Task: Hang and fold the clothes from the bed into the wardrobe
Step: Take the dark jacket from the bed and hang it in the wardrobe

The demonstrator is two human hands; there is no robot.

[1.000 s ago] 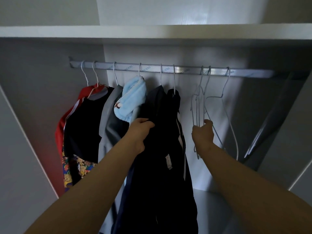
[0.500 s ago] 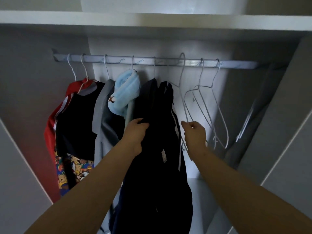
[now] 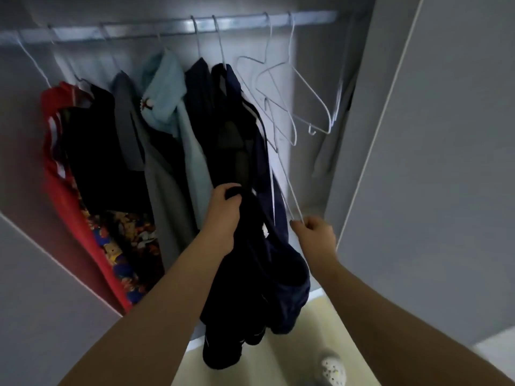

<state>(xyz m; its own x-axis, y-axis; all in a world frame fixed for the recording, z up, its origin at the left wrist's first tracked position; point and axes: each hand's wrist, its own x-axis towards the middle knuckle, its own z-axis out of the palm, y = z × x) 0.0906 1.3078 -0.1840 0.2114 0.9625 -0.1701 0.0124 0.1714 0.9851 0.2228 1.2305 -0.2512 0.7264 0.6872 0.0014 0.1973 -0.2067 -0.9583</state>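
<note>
A dark navy garment (image 3: pixel 250 288) hangs bunched from my left hand (image 3: pixel 224 215), which grips its top in front of the open wardrobe. My right hand (image 3: pixel 316 234) pinches the lower corner of a white wire hanger (image 3: pixel 267 129) and holds it slanted down and away from the rail (image 3: pixel 178 30). Two more empty wire hangers (image 3: pixel 303 93) hang on the rail's right part. Several garments hang to the left: red (image 3: pixel 58 174), black (image 3: pixel 94 151), grey (image 3: pixel 156 174), light blue (image 3: pixel 167 98) and dark navy (image 3: pixel 200 107).
The wardrobe's grey door (image 3: pixel 434 162) stands open at the right, close to my right hand. Another grey panel (image 3: pixel 36 288) lies at the lower left. Pale yellow floor (image 3: pixel 281 355) and a white shoe (image 3: pixel 333 370) show below.
The view has tilted down, so the floor and shoe now show. My right hand has drawn the wire hanger downward and toward me. My left hand still grips the dark garment.
</note>
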